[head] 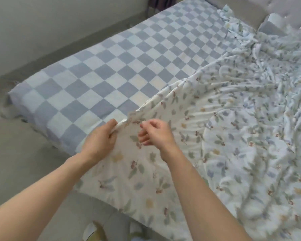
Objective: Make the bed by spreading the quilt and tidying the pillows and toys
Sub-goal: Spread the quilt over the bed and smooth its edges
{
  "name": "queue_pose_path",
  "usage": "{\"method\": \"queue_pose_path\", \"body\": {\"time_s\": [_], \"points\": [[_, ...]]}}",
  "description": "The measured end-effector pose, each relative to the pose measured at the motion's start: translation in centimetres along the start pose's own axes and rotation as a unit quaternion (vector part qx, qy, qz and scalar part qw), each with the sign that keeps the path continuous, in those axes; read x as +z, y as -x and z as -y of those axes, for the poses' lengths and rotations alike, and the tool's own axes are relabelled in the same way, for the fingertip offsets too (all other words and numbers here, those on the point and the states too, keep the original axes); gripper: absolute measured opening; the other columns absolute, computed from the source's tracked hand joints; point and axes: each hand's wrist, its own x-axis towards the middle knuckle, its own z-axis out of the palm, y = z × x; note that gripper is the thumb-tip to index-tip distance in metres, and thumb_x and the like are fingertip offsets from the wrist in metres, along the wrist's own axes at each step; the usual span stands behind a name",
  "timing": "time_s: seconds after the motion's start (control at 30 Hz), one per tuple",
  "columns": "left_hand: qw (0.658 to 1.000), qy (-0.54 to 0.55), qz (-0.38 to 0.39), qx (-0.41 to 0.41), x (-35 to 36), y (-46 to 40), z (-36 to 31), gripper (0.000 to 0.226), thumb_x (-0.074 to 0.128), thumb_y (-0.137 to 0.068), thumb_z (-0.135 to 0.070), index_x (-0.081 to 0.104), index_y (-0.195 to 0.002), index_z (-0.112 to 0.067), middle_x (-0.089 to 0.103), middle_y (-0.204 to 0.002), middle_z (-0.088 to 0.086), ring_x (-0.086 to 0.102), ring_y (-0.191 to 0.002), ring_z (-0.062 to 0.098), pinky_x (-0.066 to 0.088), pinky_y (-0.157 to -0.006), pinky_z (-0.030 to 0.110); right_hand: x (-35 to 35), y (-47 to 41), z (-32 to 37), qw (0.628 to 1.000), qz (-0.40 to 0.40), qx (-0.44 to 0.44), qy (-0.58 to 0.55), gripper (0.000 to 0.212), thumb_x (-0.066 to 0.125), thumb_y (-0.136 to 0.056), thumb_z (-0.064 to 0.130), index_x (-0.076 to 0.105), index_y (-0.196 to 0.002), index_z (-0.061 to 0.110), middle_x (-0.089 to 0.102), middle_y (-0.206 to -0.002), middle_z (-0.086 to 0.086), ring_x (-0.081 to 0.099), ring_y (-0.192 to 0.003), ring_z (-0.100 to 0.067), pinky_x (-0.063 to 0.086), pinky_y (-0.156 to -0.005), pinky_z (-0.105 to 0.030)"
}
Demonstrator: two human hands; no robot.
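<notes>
The quilt lies rumpled over the bed's right half, the checkered sheet still bare; the left hand pinches its corner, the right hand hovers loosely curled, holding nothing, so spreading looks barely begun.

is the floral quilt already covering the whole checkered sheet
No, the floral quilt lies rumpled over the right part of the bed, leaving much of the checkered sheet bare on the left.

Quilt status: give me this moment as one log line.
left hand: grips quilt edge | right hand: fingers curled above quilt, grip unclear | checkered sheet: left half uncovered | quilt: wrinkled, bunched right
</notes>
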Motion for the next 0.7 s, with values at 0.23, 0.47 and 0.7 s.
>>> {"method": "queue_pose_path", "body": {"time_s": [0.23, 0.47, 0.7], "points": [[0.948, -0.210, -0.069, 0.227, -2.9, -3.0, 4.1, 0.021, 0.039, -0.079, -0.011, 0.046, -0.097, -0.019, 0.060, -0.069, 0.006, 0.051, -0.036, 0.027, 0.037, -0.031, 0.028, 0.4, -13.6, 4.9, 0.980, -0.132, 0.092, 0.117, 0.036, 0.052, -0.088, 0.038, 0.048, -0.067, 0.008, 0.058, -0.062, -0.008, 0.057, -0.049, -0.022, 0.054, -0.056, -0.029], [0.958, -0.202, -0.088, 0.183, -6.9, -9.1, 9.7, 0.019, 0.042, -0.080, -0.013, 0.045, -0.096, -0.022, 0.063, -0.069, 0.003, 0.053, -0.038, 0.029, 0.043, -0.032, 0.030, 3.8, -24.0, 5.5, 0.973, -0.126, 0.173, 0.084, 0.019, 0.041, -0.082, -0.010, 0.045, -0.071, 0.006, 0.050, -0.071, -0.014, 0.051, -0.052, -0.023, 0.044, -0.033, -0.020], [0.994, 0.084, 0.029, -0.069, -12.1, -13.1, 19.1, 0.014, 0.065, -0.073, -0.046, 0.059, -0.076, -0.034, 0.063, -0.074, 0.000, 0.056, -0.074, 0.017, 0.041, -0.067, 0.025, 13.2, -31.3, 12.2, 0.989, -0.030, 0.015, -0.146, 0.023, 0.040, -0.083, -0.013, 0.044, -0.076, 0.008, 0.051, -0.072, -0.010, 0.057, -0.063, -0.021, 0.054, -0.043, -0.026]]}}
